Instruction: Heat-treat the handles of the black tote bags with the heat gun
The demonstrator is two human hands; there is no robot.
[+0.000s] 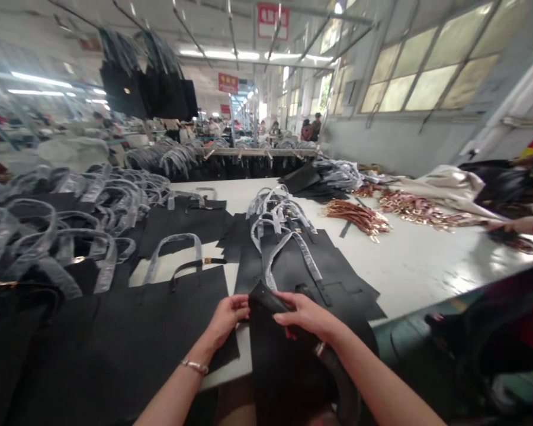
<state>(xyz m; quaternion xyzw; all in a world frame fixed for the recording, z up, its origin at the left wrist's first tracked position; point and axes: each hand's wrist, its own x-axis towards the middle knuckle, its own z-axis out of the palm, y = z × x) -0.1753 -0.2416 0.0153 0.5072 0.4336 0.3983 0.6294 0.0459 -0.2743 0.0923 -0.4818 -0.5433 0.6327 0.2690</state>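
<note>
In front of me hangs a black bag panel (284, 367) at the table's near edge, its upper corner raised between my hands. My left hand (228, 319) pinches the panel's corner from the left. My right hand (304, 315) grips its folded top edge, thumb on top and fingers underneath. A dark curved strap (344, 378) with a small metal fitting runs below my right wrist. Just beyond lies a stack of black panels (308, 254) with plastic-wrapped handles (293, 245). To the left, another black panel (160, 319) has a wrapped handle and a buckled strap (199, 262).
Many black pieces with wrapped handles (89, 225) cover the table's left side. Brown straps with gold clasps (359, 218) lie on the white table (395, 278) at right. Black bags (146, 89) hang overhead at left. Another person's hand (530, 223) is at the far right.
</note>
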